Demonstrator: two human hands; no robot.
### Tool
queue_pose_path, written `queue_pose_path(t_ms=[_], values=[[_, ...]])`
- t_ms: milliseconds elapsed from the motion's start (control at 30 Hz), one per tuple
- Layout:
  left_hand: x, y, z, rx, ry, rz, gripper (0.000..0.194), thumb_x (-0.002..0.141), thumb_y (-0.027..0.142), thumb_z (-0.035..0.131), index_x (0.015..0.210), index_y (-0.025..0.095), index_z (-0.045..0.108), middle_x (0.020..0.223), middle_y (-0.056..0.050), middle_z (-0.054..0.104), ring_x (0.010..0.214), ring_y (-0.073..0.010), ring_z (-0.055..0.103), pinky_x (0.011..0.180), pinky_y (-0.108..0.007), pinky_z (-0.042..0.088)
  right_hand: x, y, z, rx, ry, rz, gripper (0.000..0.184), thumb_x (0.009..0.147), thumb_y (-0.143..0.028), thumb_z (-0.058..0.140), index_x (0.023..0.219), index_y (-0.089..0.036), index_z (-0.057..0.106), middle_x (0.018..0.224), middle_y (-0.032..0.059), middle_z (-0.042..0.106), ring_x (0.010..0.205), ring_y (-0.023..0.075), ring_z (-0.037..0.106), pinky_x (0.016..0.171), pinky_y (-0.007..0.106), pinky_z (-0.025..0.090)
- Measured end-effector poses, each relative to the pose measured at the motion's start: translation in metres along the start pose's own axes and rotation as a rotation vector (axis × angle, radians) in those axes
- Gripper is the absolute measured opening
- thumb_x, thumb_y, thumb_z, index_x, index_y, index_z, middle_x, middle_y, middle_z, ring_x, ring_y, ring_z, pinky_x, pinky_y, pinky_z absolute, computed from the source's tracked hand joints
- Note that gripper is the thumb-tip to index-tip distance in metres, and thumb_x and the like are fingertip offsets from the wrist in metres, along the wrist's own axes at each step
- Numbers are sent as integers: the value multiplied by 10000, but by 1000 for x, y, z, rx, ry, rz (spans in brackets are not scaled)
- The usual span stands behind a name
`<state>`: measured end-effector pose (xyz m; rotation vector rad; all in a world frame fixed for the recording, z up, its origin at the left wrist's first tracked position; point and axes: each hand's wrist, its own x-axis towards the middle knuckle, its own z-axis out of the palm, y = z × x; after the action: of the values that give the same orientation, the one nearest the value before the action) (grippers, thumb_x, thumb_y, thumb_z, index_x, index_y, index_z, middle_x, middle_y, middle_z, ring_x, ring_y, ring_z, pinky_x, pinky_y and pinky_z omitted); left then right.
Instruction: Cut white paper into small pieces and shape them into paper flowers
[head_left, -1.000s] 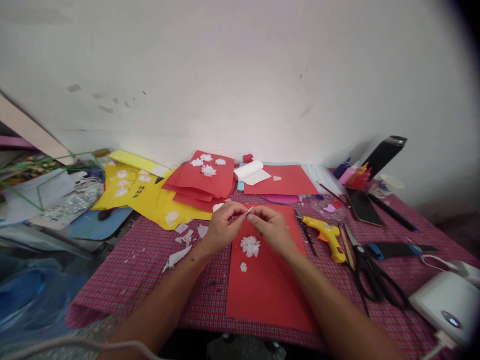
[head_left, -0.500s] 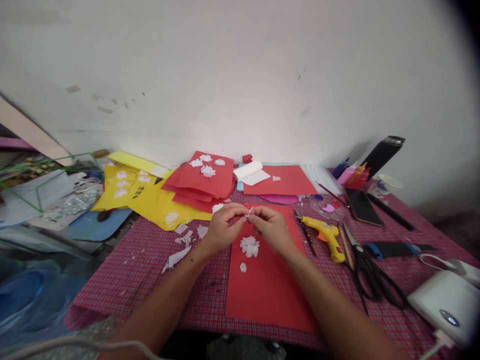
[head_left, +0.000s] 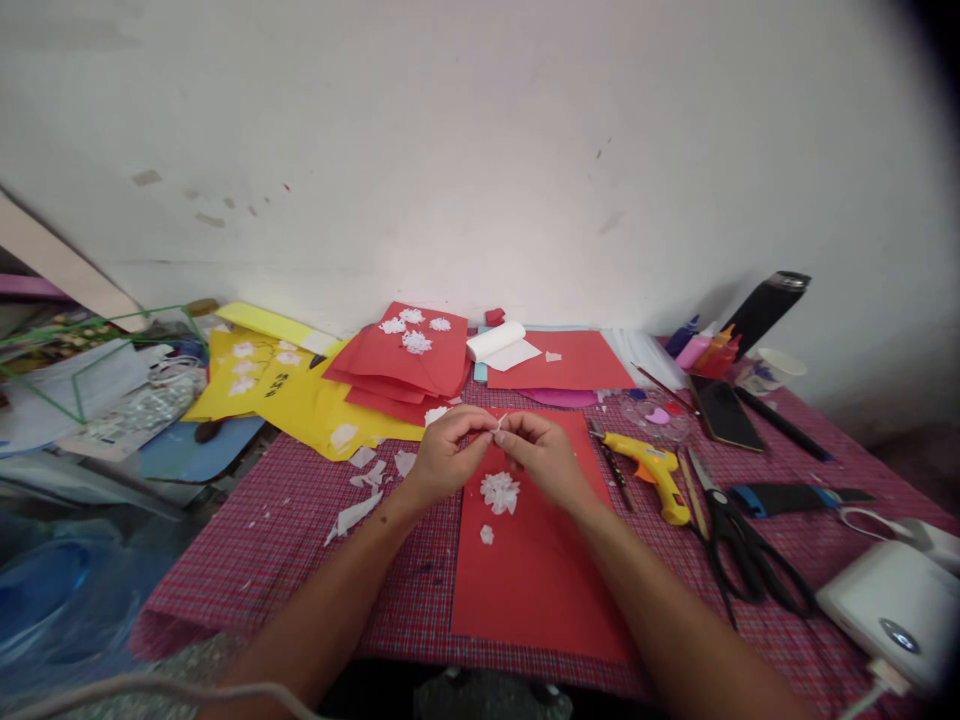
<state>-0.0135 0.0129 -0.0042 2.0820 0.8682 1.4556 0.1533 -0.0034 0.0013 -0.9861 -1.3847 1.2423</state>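
My left hand [head_left: 455, 449] and my right hand [head_left: 541, 455] meet fingertip to fingertip above the upper part of a red paper sheet [head_left: 540, 590]. Both pinch a small twisted piece of white paper [head_left: 501, 422], mostly covered by the fingers. Below them on the sheet lies a ruffled white paper flower [head_left: 499, 493], with a small white paper scrap [head_left: 487, 535] nearer to me. Another piece of white paper [head_left: 435, 414] shows just behind my left hand.
Torn white scraps [head_left: 354, 516] lie on the checked tablecloth [head_left: 247, 560] at left. Red sheets with white flowers [head_left: 390, 360] and a white paper roll [head_left: 496, 345] sit behind. At right are a yellow glue gun [head_left: 651, 470], black scissors [head_left: 750, 560], a phone [head_left: 726, 412] and a white box-shaped device [head_left: 892, 605].
The twisted white paper between my fingertips has shifted very slightly. Both hands stay in nearly the same place, and everything else lies as before.
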Motion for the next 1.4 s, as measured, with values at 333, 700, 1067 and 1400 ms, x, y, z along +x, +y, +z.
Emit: queue_pose_path(t_ms=[333,700,1067,1400], values=[[0,1,0,-40,-16,-40,99,879,171,599,906,198,691,928,-61,699,886,-166,639,836,-327,509,3,6,-3,-77,7,-8,212,856,-363,607,747,-182,600,562,-45,499,483,101,437,470,232,333],[-1,2,-2,-119,-39,-144,112,886,206,586,913,184,692,924,-61,692,870,-163,633,815,-305,506,1,3,-3,-70,-40,0,272,893,-419,574,753,-187,588,549,-47,498,476,99,432,479,229,338],[-1,0,-2,-129,-39,-188,100,869,203,600,904,180,691,918,-58,698,867,-160,639,815,-295,507,0,2,-1,10,-41,10,230,801,-386,688,791,-181,582,638,-48,500,525,92,426,500,230,339],[0,-1,-1,-140,-48,-175,84,856,200,621,896,179,693,915,-64,688,868,-166,634,803,-302,510,1,2,-1,-33,-8,20,236,798,-395,671,751,-187,570,588,-54,485,503,99,421,486,236,334]])
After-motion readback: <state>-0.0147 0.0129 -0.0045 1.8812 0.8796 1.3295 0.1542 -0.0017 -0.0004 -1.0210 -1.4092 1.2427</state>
